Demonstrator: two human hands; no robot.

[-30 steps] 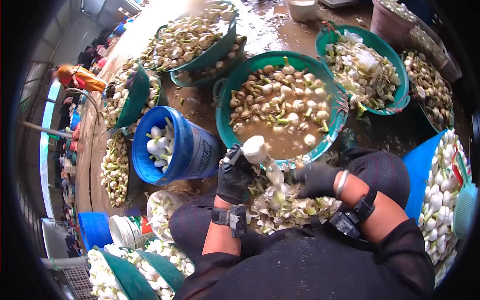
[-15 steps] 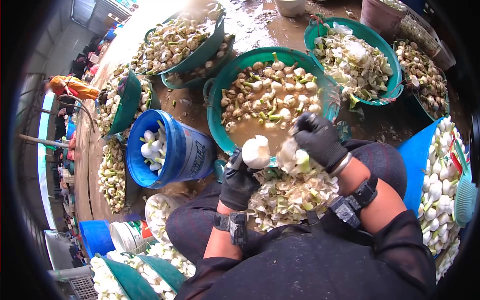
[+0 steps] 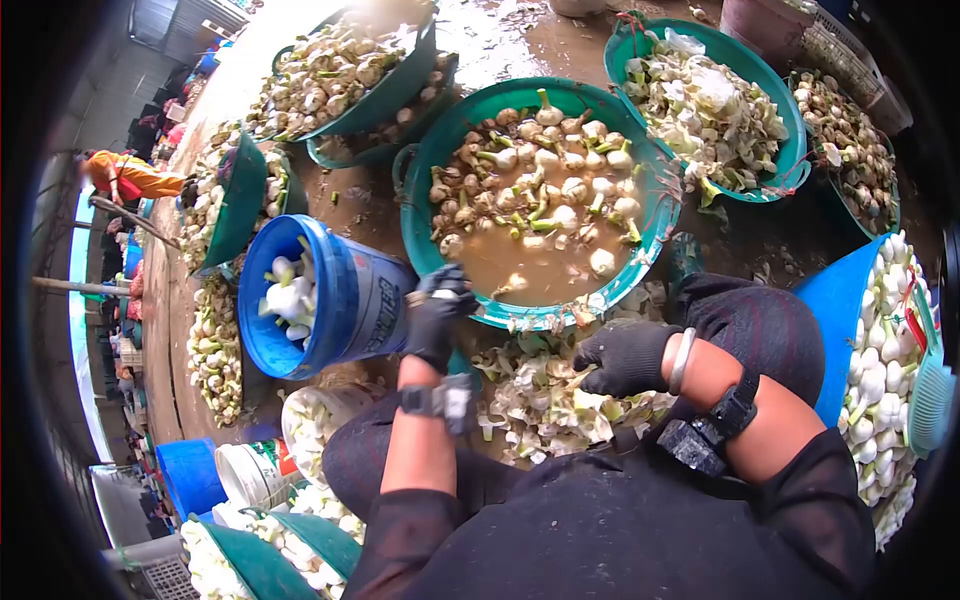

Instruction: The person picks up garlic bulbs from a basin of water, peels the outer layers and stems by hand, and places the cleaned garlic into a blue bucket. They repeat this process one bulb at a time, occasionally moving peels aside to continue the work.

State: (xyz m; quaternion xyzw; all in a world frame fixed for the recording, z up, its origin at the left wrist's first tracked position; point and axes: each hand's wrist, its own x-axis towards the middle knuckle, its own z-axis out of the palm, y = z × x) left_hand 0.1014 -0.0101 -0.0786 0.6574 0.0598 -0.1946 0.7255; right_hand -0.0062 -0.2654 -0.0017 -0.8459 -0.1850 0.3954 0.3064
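My left hand (image 3: pixel 440 315), in a dark glove, is beside the blue bucket (image 3: pixel 385 300), at the near left rim of the green tub (image 3: pixel 540 318). Its fingers are smeared by motion; no garlic bulb shows in it. White peeled garlic bulbs (image 3: pixel 290 295) lie in the tipped bucket, the front one blurred. My right hand (image 3: pixel 630 358), gloved too, has its fingers curled over the pile of garlic peelings (image 3: pixel 540 405) in front of me; whatever they may hold is hidden. Unpeeled garlic bulbs (image 3: pixel 565 190) sit in brown water in the tub.
A green basin of peelings (image 3: pixel 705 110) stands at the back right. White garlic bulbs (image 3: pixel 880 380) fill a blue container (image 3: pixel 835 310) on the right, with a teal plastic basket (image 3: pixel 932 385) on top. More garlic tubs (image 3: pixel 375 110) stand at the back left. A person in orange (image 3: pixel 140 175) is far left.
The white bulb has left my left hand, which moved left to the blue bucket, where a blurred bulb now shows. My right hand came down and nearer me; the loose peel it held is gone from view.
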